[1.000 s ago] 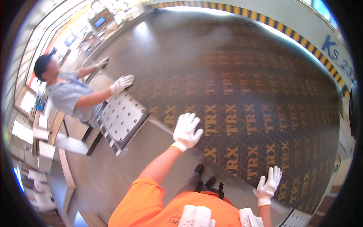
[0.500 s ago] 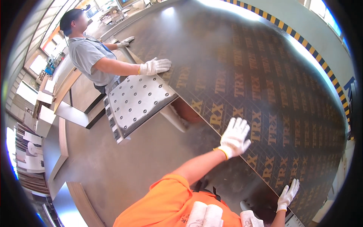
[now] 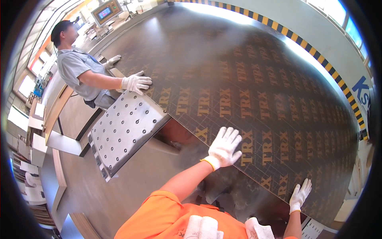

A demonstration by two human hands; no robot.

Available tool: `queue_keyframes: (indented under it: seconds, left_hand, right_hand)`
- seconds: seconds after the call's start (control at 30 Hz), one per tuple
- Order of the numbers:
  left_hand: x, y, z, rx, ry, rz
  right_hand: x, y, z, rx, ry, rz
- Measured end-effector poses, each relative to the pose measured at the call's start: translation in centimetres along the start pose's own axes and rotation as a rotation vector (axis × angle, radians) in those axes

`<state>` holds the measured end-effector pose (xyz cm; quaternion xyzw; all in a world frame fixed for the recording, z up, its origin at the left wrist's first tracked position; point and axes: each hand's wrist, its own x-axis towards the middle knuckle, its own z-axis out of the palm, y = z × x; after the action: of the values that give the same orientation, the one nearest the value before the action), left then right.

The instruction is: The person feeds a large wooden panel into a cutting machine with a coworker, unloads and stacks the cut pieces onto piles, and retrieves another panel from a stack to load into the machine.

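A large dark brown sheet (image 3: 254, 119), smooth-faced with rows of gold printed marks, looks like coated plywood. Along its near edge my left hand (image 3: 225, 148), in a white knit glove, lies flat with fingers spread. Farther right on that same edge rests my right hand (image 3: 300, 194), gloved likewise, palm down and fingers stretched out. Neither hand grips anything. Across to the left, a co-worker (image 3: 81, 73) in a grey shirt and white gloves has one hand (image 3: 136, 82) on the sheet's left edge and the other farther back.
A perforated metal support table (image 3: 127, 123) with round studs juts out at the left, beside the sheet. Yellow-and-black striping (image 3: 296, 38) edges the pale machine beam behind. A control screen (image 3: 106, 14) stands at the back left. Stacked boards (image 3: 59, 179) lie along the left side.
My view has turned, so the control screen now shows fully. Both my hands stay flat on the sheet's edge. The co-worker's near hand has its fingers more spread.
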<state>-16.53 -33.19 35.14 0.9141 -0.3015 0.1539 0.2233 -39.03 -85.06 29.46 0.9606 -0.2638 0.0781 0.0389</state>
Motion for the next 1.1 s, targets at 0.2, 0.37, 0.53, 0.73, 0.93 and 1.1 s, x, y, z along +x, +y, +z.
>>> queue_keyframes:
  seconds: [0.2, 0.37, 0.53, 0.73, 0.93, 1.1]
  left_hand:
    - [5.8, -3.1, 0.1, 0.036, -0.004, 0.043]
    - [10.7, -5.3, -0.2, 0.022, -0.054, 0.087]
    - [14.0, -7.7, -0.1, 0.076, -0.118, 0.051]
    - [15.6, -12.2, 0.7, 0.163, -0.109, 0.026]
    - [16.3, -15.3, 2.3, 0.247, 0.025, -0.132]
    - [10.5, -19.2, 0.0, 0.211, -0.014, -0.199]
  right_hand:
    - [3.3, -3.9, -2.6, 0.056, 0.002, 0.012]
    - [5.4, -6.0, -5.3, 0.302, 0.091, -0.246]
    - [6.8, -6.5, -7.9, 0.415, 0.060, -0.411]
    - [8.3, -10.4, -7.8, 0.320, 0.012, -0.500]
    - [10.7, -13.8, -7.6, 0.311, 0.100, -0.468]
    - [12.5, -14.4, -6.6, 0.306, 0.187, -0.439]
